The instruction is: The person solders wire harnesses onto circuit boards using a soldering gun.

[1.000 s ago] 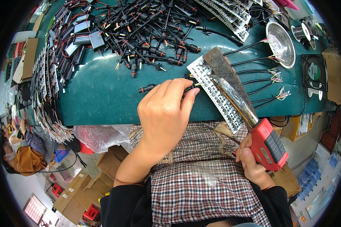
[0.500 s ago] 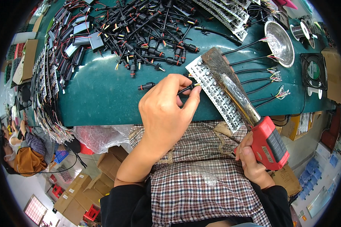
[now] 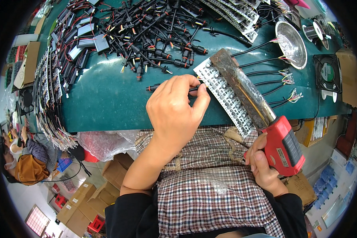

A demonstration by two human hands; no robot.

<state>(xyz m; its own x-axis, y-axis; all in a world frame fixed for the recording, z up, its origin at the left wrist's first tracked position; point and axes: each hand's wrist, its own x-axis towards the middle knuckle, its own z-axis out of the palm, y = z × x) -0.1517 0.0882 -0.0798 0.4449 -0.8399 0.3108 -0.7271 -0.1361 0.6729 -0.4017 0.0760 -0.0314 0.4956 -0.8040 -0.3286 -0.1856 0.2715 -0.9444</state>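
Pinched between the thumb and fingers of my left hand (image 3: pixel 176 105) is a black cable, its black connector (image 3: pixel 151 87) with an orange ring sticking out to the left. The cable's thin wire ends meet the left edge of a white circuit board panel (image 3: pixel 226 97) dotted with small dark components. My right hand (image 3: pixel 262 166) is closed around the red and black handle of a soldering gun (image 3: pixel 285 144). The gun's metal barrel points up and left over a dark, worn flat metal bar (image 3: pixel 231 69) that lies across the panel. The gun's tip is hard to make out.
A heap of black connector cables (image 3: pixel 154 35) covers the table's far side, beside grey modules (image 3: pixel 101 43). Stripped cables fan out right of the panel toward a metal dish (image 3: pixel 292 45). A wire spool (image 3: pixel 313 31) and a fan (image 3: pixel 328 74) stand farther right. Wired strips (image 3: pixel 47 91) hang left.
The soldering gun has shifted slightly up and to the right along the metal bar. My left hand has turned a little, and the cable's connector has dipped slightly toward level.
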